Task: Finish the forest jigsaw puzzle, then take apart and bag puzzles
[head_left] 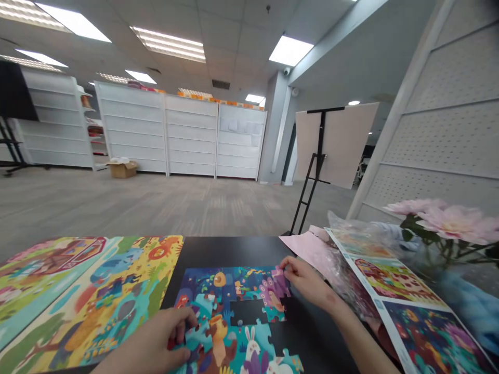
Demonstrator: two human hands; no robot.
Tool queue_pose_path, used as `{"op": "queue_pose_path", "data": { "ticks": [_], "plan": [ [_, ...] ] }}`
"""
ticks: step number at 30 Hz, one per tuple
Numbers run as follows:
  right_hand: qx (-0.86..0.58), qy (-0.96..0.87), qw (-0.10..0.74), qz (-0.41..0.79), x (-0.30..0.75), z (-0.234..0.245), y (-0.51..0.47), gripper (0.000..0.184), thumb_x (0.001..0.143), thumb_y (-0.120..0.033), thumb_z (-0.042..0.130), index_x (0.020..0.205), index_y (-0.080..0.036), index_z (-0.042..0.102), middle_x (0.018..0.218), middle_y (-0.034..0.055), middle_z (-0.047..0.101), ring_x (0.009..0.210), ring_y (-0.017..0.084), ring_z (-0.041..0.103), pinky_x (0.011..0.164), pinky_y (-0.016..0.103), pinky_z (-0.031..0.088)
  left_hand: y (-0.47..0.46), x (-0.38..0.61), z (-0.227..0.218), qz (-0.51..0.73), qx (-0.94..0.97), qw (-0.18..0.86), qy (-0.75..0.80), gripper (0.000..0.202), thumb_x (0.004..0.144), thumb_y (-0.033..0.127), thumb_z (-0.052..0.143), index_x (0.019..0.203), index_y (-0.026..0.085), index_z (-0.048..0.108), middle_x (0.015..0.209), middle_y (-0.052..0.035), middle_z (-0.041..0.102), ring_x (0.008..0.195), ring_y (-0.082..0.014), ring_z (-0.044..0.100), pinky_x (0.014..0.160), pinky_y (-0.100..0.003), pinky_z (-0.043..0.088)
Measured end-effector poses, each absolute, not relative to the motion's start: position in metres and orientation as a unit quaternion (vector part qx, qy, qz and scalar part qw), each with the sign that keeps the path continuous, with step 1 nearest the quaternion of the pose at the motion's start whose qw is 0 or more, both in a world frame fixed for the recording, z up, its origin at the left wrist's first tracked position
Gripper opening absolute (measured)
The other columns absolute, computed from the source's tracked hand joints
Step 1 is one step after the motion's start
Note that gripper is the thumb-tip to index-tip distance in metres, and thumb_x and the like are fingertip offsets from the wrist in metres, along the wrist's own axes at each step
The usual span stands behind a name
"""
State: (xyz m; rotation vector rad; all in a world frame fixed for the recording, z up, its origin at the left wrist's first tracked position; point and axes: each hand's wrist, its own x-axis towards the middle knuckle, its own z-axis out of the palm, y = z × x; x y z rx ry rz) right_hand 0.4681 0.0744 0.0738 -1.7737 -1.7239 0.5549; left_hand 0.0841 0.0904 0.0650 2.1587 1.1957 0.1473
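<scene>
A colourful jigsaw puzzle (234, 291) lies partly assembled on a black table (230, 252), with a dark gap in its middle. My left hand (156, 343) is closed over a teal puzzle piece (197, 335) at the puzzle's lower left. My right hand (306, 280) pinches a purple piece (279, 272) at the puzzle's upper right corner, fingers pressed together on it.
Two finished puzzle boards (97, 296) lie to the left. A printed picture sheet (393, 291) and crumpled plastic wrap (335, 259) lie to the right, beside pink flowers (452, 221). Beyond the table stand an easel (315, 166), white shelving (175, 135) and a cardboard box (122, 167).
</scene>
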Motion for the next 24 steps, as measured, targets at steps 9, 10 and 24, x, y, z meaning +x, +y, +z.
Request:
{"op": "queue_pose_path", "data": {
  "ticks": [9,10,24],
  "plan": [
    [-0.689,-0.633,0.303,0.184,0.475,0.042,0.019,0.021,0.088,-0.029,0.046,0.091,-0.020,0.064,0.063,-0.0043,0.051,0.061,0.016,0.049,0.061,0.027,0.035,0.087,0.085,0.068,0.079,0.832,0.327,0.441,0.032,0.074,0.027,0.058,0.105,0.022,0.065,0.087,0.0012,0.061,0.084,-0.0200,0.061,0.071,-0.025,0.042],
    [-0.694,-0.633,0.298,0.172,0.472,0.042,0.019,0.021,0.088,-0.028,0.046,0.091,-0.020,0.065,0.063,-0.0039,0.053,0.061,0.016,0.051,0.061,0.027,0.035,0.087,0.085,0.068,0.080,0.832,0.328,0.440,0.032,0.074,0.028,0.059,0.105,0.022,0.065,0.087,0.0011,0.061,0.084,-0.0201,0.061,0.071,-0.025,0.042],
    [-0.641,-0.709,0.281,0.082,0.453,0.050,0.000,0.025,0.092,-0.030,0.053,0.107,-0.024,0.072,0.120,0.0099,0.064,0.111,0.025,0.062,0.098,0.036,0.047,0.083,0.084,0.067,0.105,0.828,0.330,0.440,0.033,0.072,0.027,0.059,0.104,0.020,0.063,0.083,0.0014,0.057,0.082,-0.0196,0.059,0.070,-0.024,0.042]
  ]
}}
